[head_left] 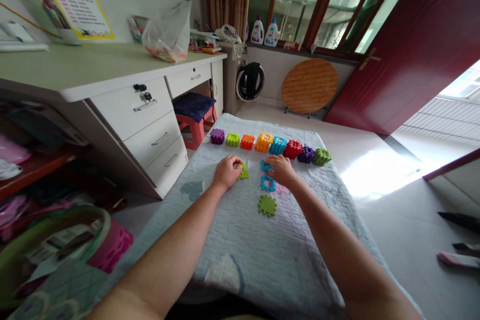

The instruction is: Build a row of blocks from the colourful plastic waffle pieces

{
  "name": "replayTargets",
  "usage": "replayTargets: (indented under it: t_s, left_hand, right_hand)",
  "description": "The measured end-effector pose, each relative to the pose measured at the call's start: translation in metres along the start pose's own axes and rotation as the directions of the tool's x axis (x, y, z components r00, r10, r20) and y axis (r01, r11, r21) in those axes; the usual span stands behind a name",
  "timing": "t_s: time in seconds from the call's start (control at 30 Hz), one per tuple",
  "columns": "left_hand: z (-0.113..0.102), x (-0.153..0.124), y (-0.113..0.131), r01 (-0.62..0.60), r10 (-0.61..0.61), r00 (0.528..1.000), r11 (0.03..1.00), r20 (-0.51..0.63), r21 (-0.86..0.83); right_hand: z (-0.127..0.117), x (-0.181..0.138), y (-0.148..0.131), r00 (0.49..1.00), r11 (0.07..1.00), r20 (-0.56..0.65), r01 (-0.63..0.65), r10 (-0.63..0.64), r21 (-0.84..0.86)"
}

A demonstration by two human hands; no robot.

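My left hand (226, 172) is closed, its thumb and fingers pinching the edge of a lime green interlocking tile (243, 171) at the cloth. My right hand (281, 170) has its fingertips closed on a blue interlocking tile (264, 165), partly hidden by the fingers. Just below it lies a second blue tile (268, 183), a square frame with notched edges. Nearer to me a solid green tile (267, 205) rests flat. Beyond both hands runs a row of tile stacks, among them purple (217, 136), orange (247, 142), yellow (264, 143), blue (278, 145) and red (293, 149).
A pale blue quilted cloth (240, 240) covers the table. To the left is a white desk (123, 65) bearing a plastic bag (168, 32). A stool (195, 110), a washing machine (234, 75) and a round wooden board (309, 85) stand beyond. A basket (108, 245) sits lower left.
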State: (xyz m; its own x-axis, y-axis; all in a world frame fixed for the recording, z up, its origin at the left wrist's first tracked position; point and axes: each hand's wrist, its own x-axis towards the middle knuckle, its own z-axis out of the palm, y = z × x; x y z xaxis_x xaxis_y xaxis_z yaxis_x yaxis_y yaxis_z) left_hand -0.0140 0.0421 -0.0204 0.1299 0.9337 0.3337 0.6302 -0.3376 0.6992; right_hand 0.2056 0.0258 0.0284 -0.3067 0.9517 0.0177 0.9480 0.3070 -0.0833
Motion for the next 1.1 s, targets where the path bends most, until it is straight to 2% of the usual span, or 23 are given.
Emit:
replayTargets:
  t_s: [0.13,0.23,0.3,0.37,0.43,0.53,0.6,0.73,0.93,1.1]
  left_hand:
    - [-0.001,0.0,0.001,-0.004,0.004,1.0,1.0,0.006,0.007]
    - [-0.001,0.0,0.001,0.003,-0.003,1.0,1.0,0.012,0.007]
    - [-0.001,0.0,0.002,0.005,-0.005,1.0,1.0,0.013,0.007]
    - [-0.001,0.0,0.002,0.004,-0.004,1.0,1.0,0.008,0.006]
    - [-0.001,0.0,0.001,-0.001,0.001,1.0,1.0,0.001,0.001]
    - [-0.001,0.0,0.001,-0.006,0.006,1.0,1.0,-0.005,-0.005]
    - [-0.001,0.0,0.0,-0.004,0.004,1.0,1.0,0.0,-0.008]
    - [0.0,0.0,-0.001,0.013,-0.012,1.0,1.0,0.013,-0.019]
    - [0.003,0.0,-0.003,0.045,-0.044,0.999,0.998,0.009,-0.045]
    - [0.002,0.001,-0.001,0.036,-0.036,0.999,0.998,0.006,-0.044]
  right_hand:
    - [-0.002,0.006,0.001,0.998,0.999,-0.067,-0.016,0.02,0.047]
    - [-0.002,0.005,0.004,0.986,0.966,-0.129,-0.067,0.102,0.251]
    - [0.0,0.004,0.007,0.983,0.912,-0.125,-0.072,0.134,0.404]
    - [0.003,0.004,0.007,0.986,0.881,-0.109,-0.065,0.13,0.468]
    - [0.006,0.005,0.004,0.988,0.911,-0.102,-0.067,0.118,0.407]
    - [0.003,0.007,-0.001,0.985,0.976,-0.111,-0.111,0.134,0.189]
    - [-0.003,0.011,-0.004,0.972,0.985,-0.167,-0.149,0.162,0.089]
    - [-0.022,0.032,-0.001,0.937,0.988,-0.313,-0.149,0.154,0.041]
    - [-0.037,0.081,0.018,0.979,0.991,-0.159,-0.129,0.132,0.027]
    - [-0.036,0.097,0.023,0.982,0.99,-0.125,-0.135,0.139,0.035]
